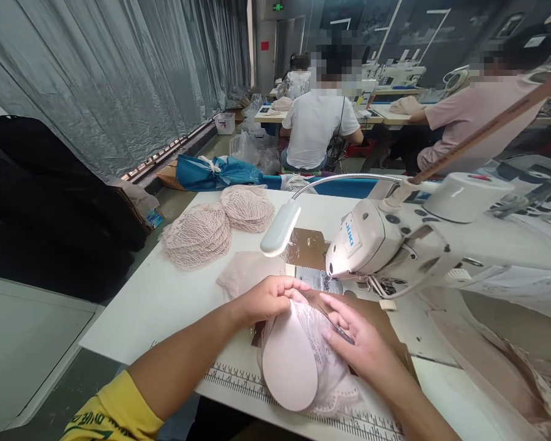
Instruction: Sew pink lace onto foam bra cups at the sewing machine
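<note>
At our white bench [128, 306], our left fingers [294, 283] pinch the lace piece [326, 375] over the printed ruler [239, 378], while our right fingers [344, 307] grasp a small metal tool [342, 332]. A sewing machine [365, 239] stands rightward; beyond, co-workers [313, 128] sit; grey curtains [119, 79] hang left.

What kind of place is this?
Probably a sewing workshop. There's a sewing machine on the white table, stacks of lacy pieces lie near it, and farther ahead people sit near more machines.
</note>
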A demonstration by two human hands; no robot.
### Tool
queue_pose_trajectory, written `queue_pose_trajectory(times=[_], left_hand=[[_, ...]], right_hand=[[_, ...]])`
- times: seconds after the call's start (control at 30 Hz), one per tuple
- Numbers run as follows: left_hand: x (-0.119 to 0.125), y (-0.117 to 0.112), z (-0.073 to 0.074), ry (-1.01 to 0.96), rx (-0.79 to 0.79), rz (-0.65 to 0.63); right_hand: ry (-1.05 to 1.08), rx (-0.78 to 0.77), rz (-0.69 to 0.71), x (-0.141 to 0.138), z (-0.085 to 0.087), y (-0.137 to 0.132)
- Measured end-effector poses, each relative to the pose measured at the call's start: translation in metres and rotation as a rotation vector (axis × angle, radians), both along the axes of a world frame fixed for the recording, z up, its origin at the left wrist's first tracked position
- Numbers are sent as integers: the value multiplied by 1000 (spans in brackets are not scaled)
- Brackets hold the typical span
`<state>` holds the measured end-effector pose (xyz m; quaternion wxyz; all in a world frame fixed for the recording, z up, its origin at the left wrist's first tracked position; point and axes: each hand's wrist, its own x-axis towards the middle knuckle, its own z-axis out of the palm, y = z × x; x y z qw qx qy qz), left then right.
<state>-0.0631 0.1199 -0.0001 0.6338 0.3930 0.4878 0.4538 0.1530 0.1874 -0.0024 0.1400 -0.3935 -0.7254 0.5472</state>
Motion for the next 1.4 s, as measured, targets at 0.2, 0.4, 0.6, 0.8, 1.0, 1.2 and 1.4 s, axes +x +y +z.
queue_pose_trajectory(times=[0.2,0.4,0.6,0.8,1.0,1.2,1.4], left_hand=[[11,-2,5,279,159,-40],[12,0,1,245,121,-145],[5,-1,3,69,22,-111],[3,-2,0,34,46,-101],[2,-2,-2,23,39,-78],[3,-2,0,19,41,-70],[4,-2,0,-9,48,-83]], right_hand=[[86,-1,-72,-2,3,-8],[83,165,-137,-6,5,-17],[97,670,-173,1,1,-19],[107,1002,10,0,-5,-17],[81,1127,-35,-2,-8,-17],[72,1137,-55,-2,-8,-17],[120,1136,-67,-5,-9,-18]])
